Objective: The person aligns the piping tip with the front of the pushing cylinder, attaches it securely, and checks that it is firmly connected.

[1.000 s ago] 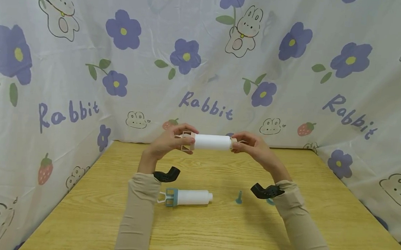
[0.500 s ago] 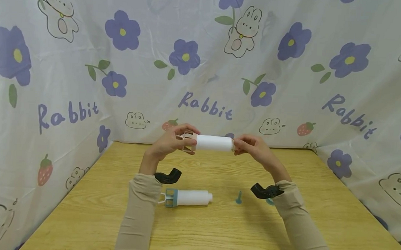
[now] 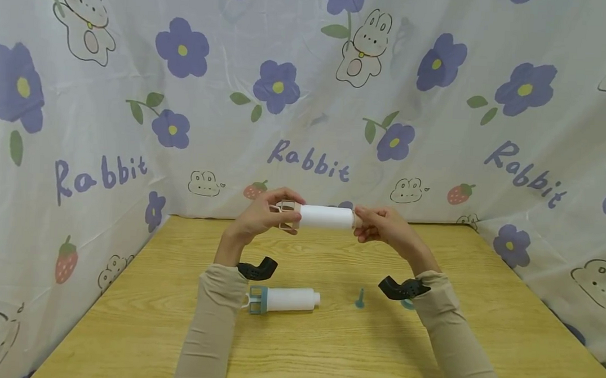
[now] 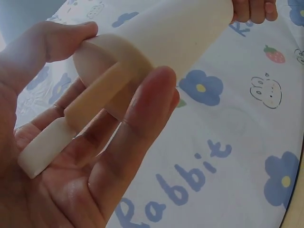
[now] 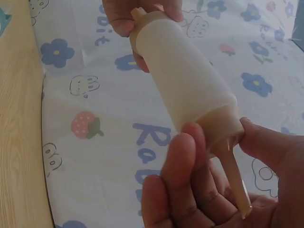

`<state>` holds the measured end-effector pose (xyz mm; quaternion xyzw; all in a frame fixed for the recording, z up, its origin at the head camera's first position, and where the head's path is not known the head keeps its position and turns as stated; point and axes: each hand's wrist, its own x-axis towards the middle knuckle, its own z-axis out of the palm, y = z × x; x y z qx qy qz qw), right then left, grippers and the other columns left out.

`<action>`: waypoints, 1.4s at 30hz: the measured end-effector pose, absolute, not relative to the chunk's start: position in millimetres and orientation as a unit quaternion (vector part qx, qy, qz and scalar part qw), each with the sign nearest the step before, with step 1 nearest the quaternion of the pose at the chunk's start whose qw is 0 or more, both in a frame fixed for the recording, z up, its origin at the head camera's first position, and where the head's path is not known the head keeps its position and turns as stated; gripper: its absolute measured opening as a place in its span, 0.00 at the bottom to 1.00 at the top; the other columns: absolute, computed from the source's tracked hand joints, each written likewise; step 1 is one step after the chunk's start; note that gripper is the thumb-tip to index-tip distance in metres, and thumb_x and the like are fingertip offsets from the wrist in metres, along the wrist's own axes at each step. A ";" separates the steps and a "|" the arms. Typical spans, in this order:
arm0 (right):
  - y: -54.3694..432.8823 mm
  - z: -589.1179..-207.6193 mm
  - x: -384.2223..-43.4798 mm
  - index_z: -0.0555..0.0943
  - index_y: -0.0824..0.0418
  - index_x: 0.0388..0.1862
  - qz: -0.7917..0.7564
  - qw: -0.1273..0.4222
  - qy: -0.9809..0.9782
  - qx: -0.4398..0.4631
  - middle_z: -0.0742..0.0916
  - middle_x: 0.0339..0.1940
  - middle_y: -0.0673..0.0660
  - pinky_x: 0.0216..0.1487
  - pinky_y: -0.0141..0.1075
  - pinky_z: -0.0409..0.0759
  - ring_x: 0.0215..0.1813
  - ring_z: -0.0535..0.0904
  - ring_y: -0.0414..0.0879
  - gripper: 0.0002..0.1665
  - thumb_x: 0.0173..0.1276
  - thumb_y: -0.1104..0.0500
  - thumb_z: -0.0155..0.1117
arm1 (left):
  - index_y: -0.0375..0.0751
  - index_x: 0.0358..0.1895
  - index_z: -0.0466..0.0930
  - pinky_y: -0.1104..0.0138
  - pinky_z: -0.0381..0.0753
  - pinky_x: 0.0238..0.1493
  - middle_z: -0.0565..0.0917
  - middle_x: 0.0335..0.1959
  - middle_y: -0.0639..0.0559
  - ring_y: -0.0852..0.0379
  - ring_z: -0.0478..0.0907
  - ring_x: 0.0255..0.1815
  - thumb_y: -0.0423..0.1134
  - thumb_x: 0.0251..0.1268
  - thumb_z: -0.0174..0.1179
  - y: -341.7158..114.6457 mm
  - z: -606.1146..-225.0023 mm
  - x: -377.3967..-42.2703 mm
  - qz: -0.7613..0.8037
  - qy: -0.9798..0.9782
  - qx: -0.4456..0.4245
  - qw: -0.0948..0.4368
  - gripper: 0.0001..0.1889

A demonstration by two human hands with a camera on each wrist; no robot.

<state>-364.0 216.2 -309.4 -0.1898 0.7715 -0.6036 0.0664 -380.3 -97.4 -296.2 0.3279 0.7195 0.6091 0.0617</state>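
A white syringe-like tube [image 3: 327, 216] with beige end fittings is held level above the far part of the table, between both hands. My left hand [image 3: 261, 214] grips its beige collar [image 4: 109, 52] with thumb and fingertips. From that collar a beige plunger stem with a white handle end [image 4: 45, 147] extends over the left palm. My right hand [image 3: 388, 229] pinches the beige nozzle cap [image 5: 223, 124] at the other end between thumb and fingers. The cap's thin spout [image 5: 235, 180] points toward the right palm, and it is hidden by the fingers in the head view.
On the wooden table [image 3: 285, 357] lies a similar white tube [image 3: 290, 299] with a teal collar. Right of it stands a small teal nozzle [image 3: 361, 300]. A teal ring-like piece [image 3: 408, 304] is partly hidden by the right wrist camera. A patterned cloth [image 3: 305, 127] hangs behind.
The tube and left hand have shifted slightly to the right in the head view. My right fingers have changed position and now cover more of the nozzle cap. The things on the table stayed put.
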 end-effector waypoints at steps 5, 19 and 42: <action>218.6 -307.6 -364.9 0.74 0.69 0.63 -0.578 0.060 0.784 -0.217 0.87 0.40 0.53 0.52 0.40 0.85 0.38 0.84 0.44 0.30 0.80 0.44 0.51 | 0.36 0.55 0.78 0.49 0.87 0.46 0.78 0.53 0.38 0.48 0.83 0.44 0.31 0.66 0.64 -99.1 -297.6 -381.5 0.618 0.714 0.325 0.057 0.15; 222.3 -308.3 -360.9 0.77 0.61 0.61 -0.504 -0.033 0.809 -0.302 0.82 0.55 0.63 0.56 0.43 0.83 0.54 0.82 0.54 0.20 0.73 0.58 0.64 | 0.44 0.53 0.80 0.48 0.87 0.47 0.78 0.53 0.43 0.47 0.82 0.46 0.29 0.66 0.63 -102.2 -302.2 -387.1 0.640 0.684 0.343 0.072 0.14; 221.6 -309.1 -361.6 0.68 0.61 0.71 -0.521 -0.048 0.803 -0.286 0.76 0.66 0.66 0.63 0.49 0.80 0.64 0.77 0.62 0.27 0.77 0.55 0.58 | 0.40 0.56 0.78 0.49 0.86 0.50 0.76 0.55 0.40 0.46 0.79 0.52 0.29 0.67 0.61 -106.8 -307.2 -391.2 0.647 0.678 0.341 0.070 0.16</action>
